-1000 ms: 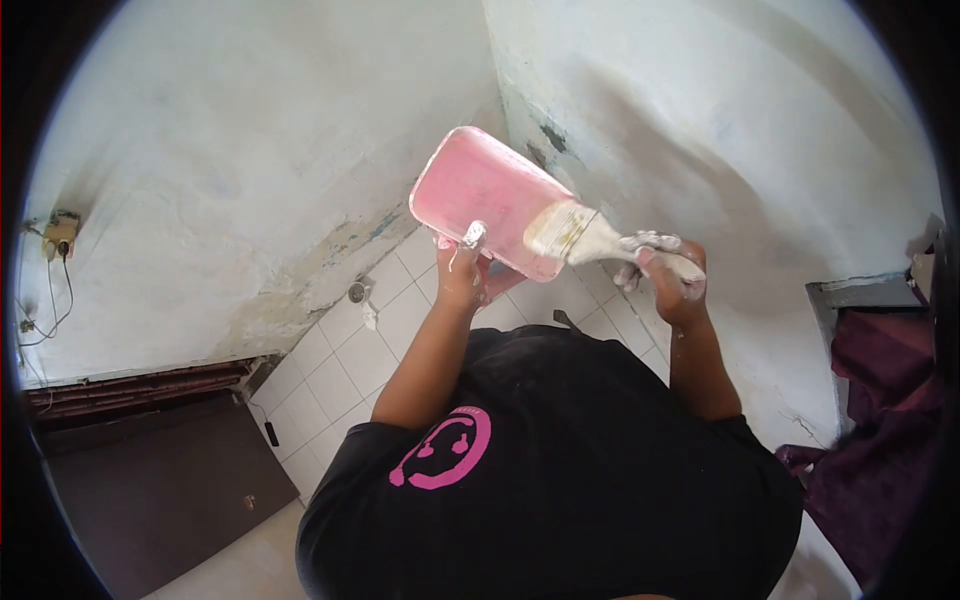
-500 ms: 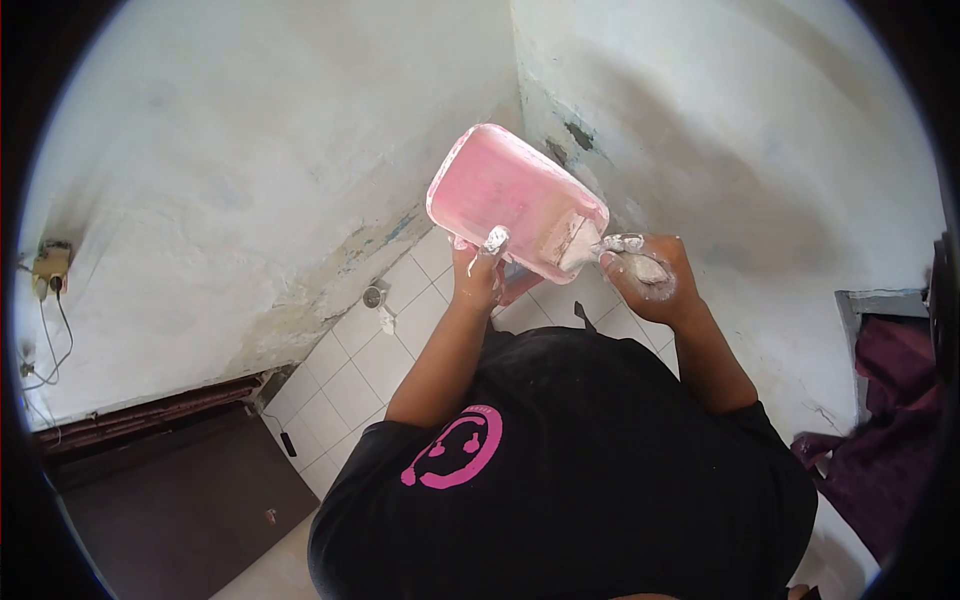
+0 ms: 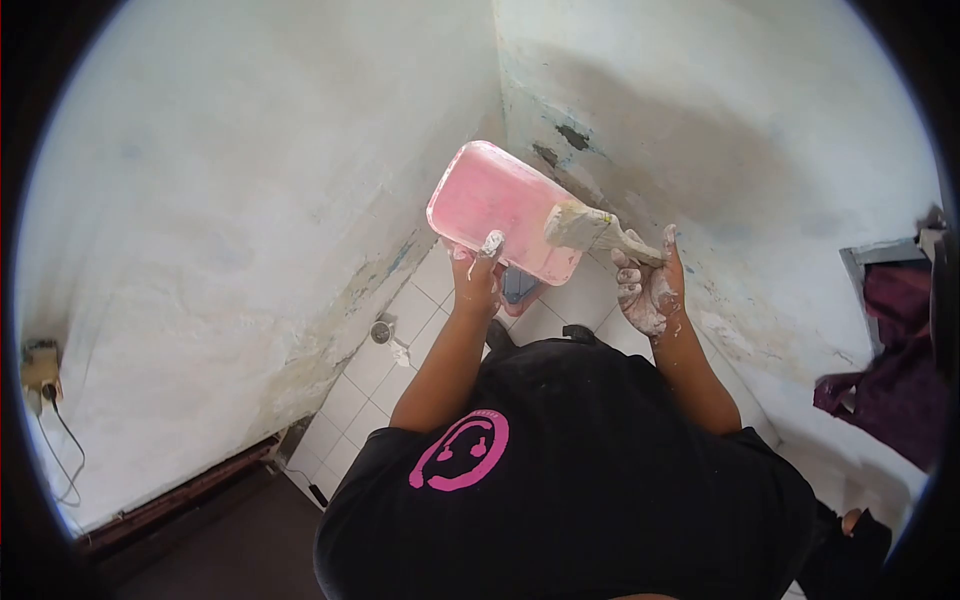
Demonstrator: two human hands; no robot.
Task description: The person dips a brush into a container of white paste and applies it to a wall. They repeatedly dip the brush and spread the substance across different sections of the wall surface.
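My left hand (image 3: 475, 275) grips a pink plastic tub (image 3: 485, 200) by its near edge, the white-smeared thumb over the rim. The tub is tilted, with whitish residue around its rim. My right hand (image 3: 655, 290), palm turned up and coated in white, has its fingers curled around the handle of a wide flat paintbrush (image 3: 580, 228). Its thumb points upward along the handle. The brush's pale, coated bristles lie over the right end of the tub and hide that corner.
Two wall faces meet at a corner ahead; the right wall (image 3: 700, 170) has peeling, dark patches low down. White floor tiles (image 3: 370, 370) show below. At left are a wall socket (image 3: 42, 375) with cables and a dark brown surface (image 3: 220, 545). Purple cloth (image 3: 890, 400) hangs at right.
My right hand has rolled palm-up and drawn the paintbrush up out of the tub's right end, exposing its whole width. My left hand keeps its hold on the tub. The view has shifted slightly.
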